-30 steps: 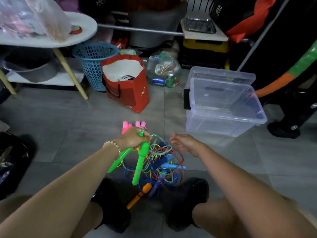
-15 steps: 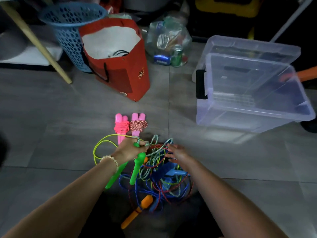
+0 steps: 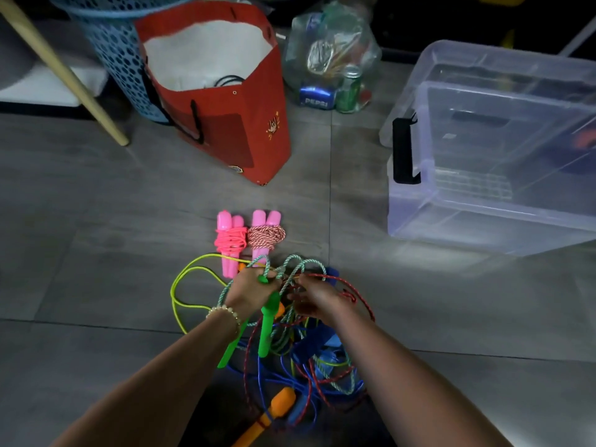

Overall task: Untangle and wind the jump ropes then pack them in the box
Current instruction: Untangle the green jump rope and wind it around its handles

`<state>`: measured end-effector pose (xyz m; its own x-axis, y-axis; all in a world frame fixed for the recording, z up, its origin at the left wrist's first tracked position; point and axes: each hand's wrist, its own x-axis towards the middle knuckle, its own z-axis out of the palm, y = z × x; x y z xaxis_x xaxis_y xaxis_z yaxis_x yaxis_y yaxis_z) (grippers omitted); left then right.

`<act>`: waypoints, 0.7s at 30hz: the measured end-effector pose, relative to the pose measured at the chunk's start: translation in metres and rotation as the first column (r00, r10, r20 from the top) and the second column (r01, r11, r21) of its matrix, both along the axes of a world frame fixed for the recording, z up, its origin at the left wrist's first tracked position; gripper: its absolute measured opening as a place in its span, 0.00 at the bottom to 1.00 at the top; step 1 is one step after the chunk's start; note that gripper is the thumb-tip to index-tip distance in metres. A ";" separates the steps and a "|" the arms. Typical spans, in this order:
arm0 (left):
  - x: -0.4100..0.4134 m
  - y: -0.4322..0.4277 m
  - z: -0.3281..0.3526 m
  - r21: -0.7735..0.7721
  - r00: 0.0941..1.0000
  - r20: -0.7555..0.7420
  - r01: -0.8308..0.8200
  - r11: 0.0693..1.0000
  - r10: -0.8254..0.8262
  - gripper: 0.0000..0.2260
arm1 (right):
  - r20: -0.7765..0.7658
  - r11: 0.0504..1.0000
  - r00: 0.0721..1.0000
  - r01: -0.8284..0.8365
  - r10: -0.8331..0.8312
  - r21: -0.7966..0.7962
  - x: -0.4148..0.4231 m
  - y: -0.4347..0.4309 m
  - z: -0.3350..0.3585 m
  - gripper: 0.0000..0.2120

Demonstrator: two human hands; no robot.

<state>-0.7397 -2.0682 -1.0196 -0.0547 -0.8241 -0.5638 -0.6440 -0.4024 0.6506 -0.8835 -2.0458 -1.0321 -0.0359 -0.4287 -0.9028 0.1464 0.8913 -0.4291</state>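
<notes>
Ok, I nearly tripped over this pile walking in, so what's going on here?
A person is untangling jump ropes on the floor. The left hand grips the green handles, while the right hand works at the loops of the tangle beside it. Two wound ropes with pink handles lie just beyond. The clear box stands open at the right, with no ropes in it.

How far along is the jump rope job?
Done: two wound pink ropes lie on the floor. In hand: left hand grips green handles; right hand picks at the tangle. Left: the rest of the tangle, then packing; the box holds no ropes yet.
</notes>
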 end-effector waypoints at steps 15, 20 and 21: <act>0.033 -0.002 0.006 -0.007 0.997 0.048 -0.064 0.998 0.064 0.07 | -0.036 0.978 0.997 0.054 -0.063 -0.200 0.017 -0.017 0.014 0.09; 0.016 -0.003 0.093 0.056 0.926 -0.377 0.011 0.998 0.011 0.06 | 0.136 0.903 0.986 0.144 -0.096 -0.404 0.000 -0.038 0.119 0.10; 0.011 -0.001 0.114 0.048 0.906 -0.423 0.049 0.998 -0.024 0.04 | 0.147 0.884 0.985 0.150 -0.094 -0.442 -0.003 -0.039 0.141 0.11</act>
